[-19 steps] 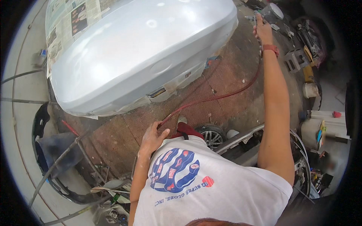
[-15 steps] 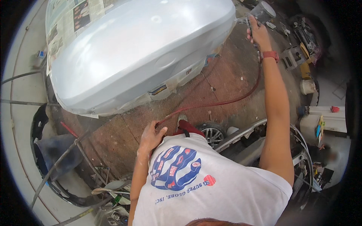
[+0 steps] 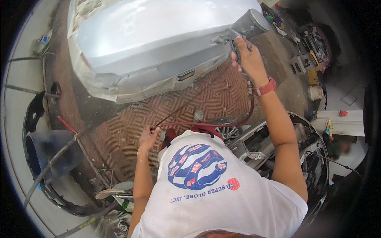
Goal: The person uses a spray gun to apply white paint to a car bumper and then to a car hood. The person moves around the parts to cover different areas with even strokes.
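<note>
My right hand [image 3: 250, 59] grips a grey spray gun [image 3: 250, 22] with a cylindrical cup on top, in front of the silver-painted car body panel [image 3: 143, 35], whose edges are covered with masking paper [image 3: 105, 91]. The nozzle points left, across the panel's lower part; whether it touches cannot be told. A red hose [image 3: 212, 125] runs from under the gun down and left to my left hand [image 3: 147, 137], which is closed around it at waist height, lower left of the panel.
Metal stands [image 3: 59, 166] and a black bumper [image 3: 31, 115] line the left. A wheel [image 3: 228, 129] and car front parts [image 3: 254, 146] lie at lower right, behind my right arm. Blocks [image 3: 299, 63], a white bucket [image 3: 315, 93] and a partly visible person [image 3: 335, 152] are farther right.
My right hand has swung left and down with the spray gun, now lower in front of the panel. My left hand and the hose have shifted left, and the view has moved a little.
</note>
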Action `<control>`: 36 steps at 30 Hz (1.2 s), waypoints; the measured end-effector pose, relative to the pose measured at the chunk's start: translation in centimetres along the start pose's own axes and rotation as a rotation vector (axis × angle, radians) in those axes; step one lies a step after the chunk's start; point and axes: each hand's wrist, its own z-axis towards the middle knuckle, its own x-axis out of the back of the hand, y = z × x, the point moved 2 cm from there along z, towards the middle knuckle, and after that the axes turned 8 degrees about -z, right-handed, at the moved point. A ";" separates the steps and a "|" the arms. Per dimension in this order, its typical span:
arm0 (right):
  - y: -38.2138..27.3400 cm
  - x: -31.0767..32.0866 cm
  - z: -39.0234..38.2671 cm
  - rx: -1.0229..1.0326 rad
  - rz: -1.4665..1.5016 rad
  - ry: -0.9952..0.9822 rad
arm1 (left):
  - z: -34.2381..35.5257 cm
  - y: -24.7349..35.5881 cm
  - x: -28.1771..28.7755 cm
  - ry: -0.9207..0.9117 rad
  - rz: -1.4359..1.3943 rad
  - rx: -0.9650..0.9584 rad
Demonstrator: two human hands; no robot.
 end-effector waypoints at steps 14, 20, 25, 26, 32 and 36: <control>-11.6 -22.9 -6.4 0.223 -0.024 -0.314 | -6.6 -16.8 5.2 0.273 -0.370 0.191; -15.3 -30.3 -6.3 0.385 -0.061 -0.331 | -9.3 -18.9 4.2 0.337 -0.445 0.275; -18.6 -31.1 -5.6 0.269 0.206 -0.459 | -9.8 -19.2 3.6 0.350 -0.447 0.351; -18.6 -30.5 -5.1 0.219 0.274 -0.462 | -9.7 -18.4 3.5 0.354 -0.443 0.379; -14.4 -20.9 -1.9 0.174 -0.001 -0.320 | -7.5 -13.8 3.2 0.236 -0.374 0.210; -9.6 -10.8 -0.3 0.107 -0.164 -0.174 | -4.7 -5.8 2.8 0.051 -0.282 0.005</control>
